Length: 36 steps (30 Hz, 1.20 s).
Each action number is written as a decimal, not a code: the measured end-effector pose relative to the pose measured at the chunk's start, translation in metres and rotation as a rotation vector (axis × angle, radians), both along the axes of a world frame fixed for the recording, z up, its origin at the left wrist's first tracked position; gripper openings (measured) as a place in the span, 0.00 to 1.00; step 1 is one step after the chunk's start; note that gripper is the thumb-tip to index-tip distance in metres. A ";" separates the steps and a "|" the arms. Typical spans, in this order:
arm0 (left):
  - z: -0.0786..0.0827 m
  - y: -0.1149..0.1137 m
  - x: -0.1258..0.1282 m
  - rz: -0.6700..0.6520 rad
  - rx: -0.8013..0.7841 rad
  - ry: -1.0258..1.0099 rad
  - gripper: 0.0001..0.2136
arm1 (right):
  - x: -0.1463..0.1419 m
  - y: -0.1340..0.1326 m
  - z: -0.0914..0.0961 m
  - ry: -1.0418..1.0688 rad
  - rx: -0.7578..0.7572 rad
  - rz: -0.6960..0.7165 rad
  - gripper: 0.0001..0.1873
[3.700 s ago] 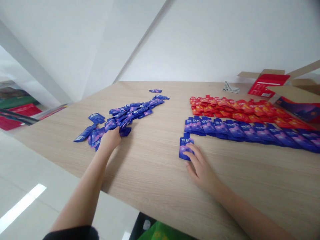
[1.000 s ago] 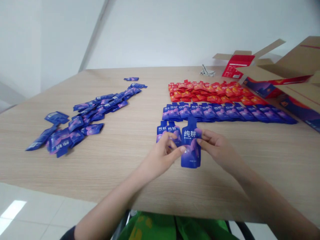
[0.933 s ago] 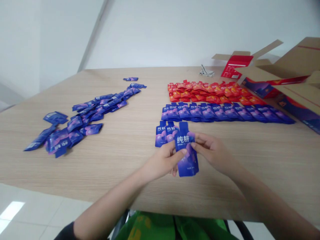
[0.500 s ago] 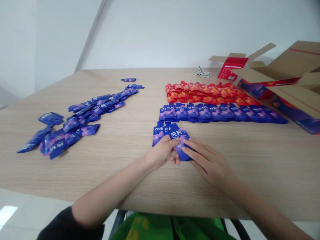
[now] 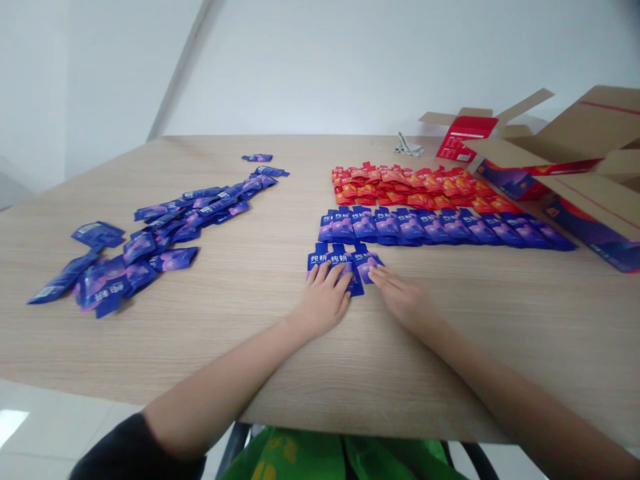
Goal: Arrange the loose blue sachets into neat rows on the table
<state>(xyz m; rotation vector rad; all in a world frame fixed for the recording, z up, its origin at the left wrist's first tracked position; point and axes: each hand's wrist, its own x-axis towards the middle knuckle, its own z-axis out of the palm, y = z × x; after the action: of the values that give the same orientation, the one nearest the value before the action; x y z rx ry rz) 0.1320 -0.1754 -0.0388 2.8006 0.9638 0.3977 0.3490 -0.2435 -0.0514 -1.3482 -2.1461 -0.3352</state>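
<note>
Head cam, looking fwd & down over a light wood-grain table.

L hand lies palm down, fingers spread over the lower halves of 2 blue spouted pouches. R hand is also palm down, its fingertips resting on the edge of a 3rd blue pouch. Hands are apart but close together, w/ only a narrow gap btwn them; neither is clamped on anything, both just lie flat on the pouches. The 3 pouches form a short row side by side, nr table's middle, spouts pointing away from the person, white lettering on top. Bottom corner of the 2nd pouch pokes out past the L fingers.

Just beyond them, a long overlapping row of blue pouches runs to the R. Directly behind that, touching it, is a dense block of red & orange pouches.

Far L of the hands, well apart, loose blue pouches lie in a long straggly heap, thickest at the near end, w/ a few strays at the far end.

Back R: small silver item on the table, red box, open cardboard carton w/ flaps up, blue-and-red printed boxes in it.

Below table edge: green bag, black sleeve on the L arm, pale tile floor.
</note>
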 end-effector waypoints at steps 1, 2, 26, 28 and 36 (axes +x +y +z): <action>-0.001 0.000 0.000 -0.001 -0.002 -0.005 0.21 | -0.003 0.001 -0.003 -0.024 -0.017 0.004 0.22; -0.001 0.001 0.000 -0.005 -0.006 -0.009 0.21 | -0.006 0.001 -0.006 -0.041 -0.031 0.001 0.21; 0.069 0.260 -0.257 1.048 0.087 0.014 0.33 | 0.009 -0.009 -0.018 -0.024 0.096 -0.023 0.10; 0.065 0.287 -0.264 1.060 0.018 0.093 0.35 | 0.006 -0.006 -0.022 -0.025 0.095 -0.028 0.10; 0.030 0.324 -0.224 0.889 -0.142 0.268 0.38 | 0.015 -0.008 -0.025 0.010 0.096 -0.048 0.09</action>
<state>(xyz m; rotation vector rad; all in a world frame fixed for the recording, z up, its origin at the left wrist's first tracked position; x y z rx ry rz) -0.0921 0.1483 -0.0088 2.1755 2.1709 0.0260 0.3635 -0.2515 -0.0762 -1.3465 -2.0648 -0.4435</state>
